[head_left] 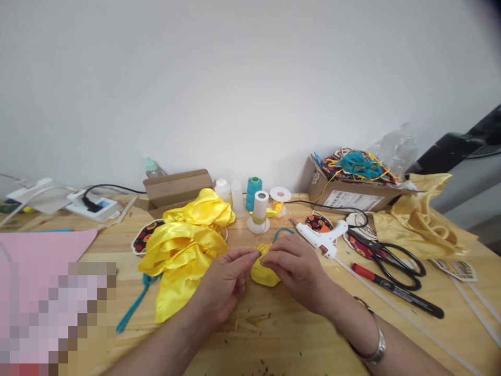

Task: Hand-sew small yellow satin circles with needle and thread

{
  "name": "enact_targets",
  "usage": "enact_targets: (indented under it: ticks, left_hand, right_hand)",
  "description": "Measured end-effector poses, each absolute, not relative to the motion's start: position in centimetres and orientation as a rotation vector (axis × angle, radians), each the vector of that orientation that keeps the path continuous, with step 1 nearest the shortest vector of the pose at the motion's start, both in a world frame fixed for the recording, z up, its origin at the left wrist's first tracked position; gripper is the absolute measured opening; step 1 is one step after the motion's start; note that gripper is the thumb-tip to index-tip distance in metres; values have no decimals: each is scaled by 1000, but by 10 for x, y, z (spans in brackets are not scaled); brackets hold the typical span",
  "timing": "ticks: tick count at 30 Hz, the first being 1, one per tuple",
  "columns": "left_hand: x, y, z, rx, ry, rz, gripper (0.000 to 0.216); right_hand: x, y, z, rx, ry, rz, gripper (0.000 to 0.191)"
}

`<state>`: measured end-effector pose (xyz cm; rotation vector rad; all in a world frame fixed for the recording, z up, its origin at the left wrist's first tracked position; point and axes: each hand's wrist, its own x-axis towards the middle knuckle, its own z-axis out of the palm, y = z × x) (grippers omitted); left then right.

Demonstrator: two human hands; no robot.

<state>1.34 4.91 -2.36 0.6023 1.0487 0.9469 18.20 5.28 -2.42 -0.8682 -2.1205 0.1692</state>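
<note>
My left hand (pixel 225 284) and my right hand (pixel 295 269) meet over the wooden table (pixel 274 334). Both pinch a small yellow satin piece (pixel 263 274) between fingertips, the right hand's fingers curled over its top. A teal cord (pixel 282 233) curves out from behind the right hand. Just left of my left hand lies a heap of yellow satin fabric (pixel 188 240). A silver bracelet (pixel 376 342) sits on my right wrist.
A white glue gun (pixel 321 236), black scissors (pixel 395 258) and a red-and-black tool (pixel 395 290) lie to the right. Thread spools (pixel 254 201) stand behind. A cardboard box (pixel 352 193) of cords, mustard fabric (pixel 422 219), a smaller box (pixel 176 190), pink paper (pixel 43 261).
</note>
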Motion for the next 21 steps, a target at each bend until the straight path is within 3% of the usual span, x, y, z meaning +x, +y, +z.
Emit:
enact_targets:
  ticks: [7,21]
  left_hand:
    - [14,48,-24,731,1114,947,18]
    - [14,44,-13,1159,1193,823,15]
  right_hand:
    - [181,52,-22,-883,-2085,246,10]
    - [178,56,-17,-1160,-1733,1082,9]
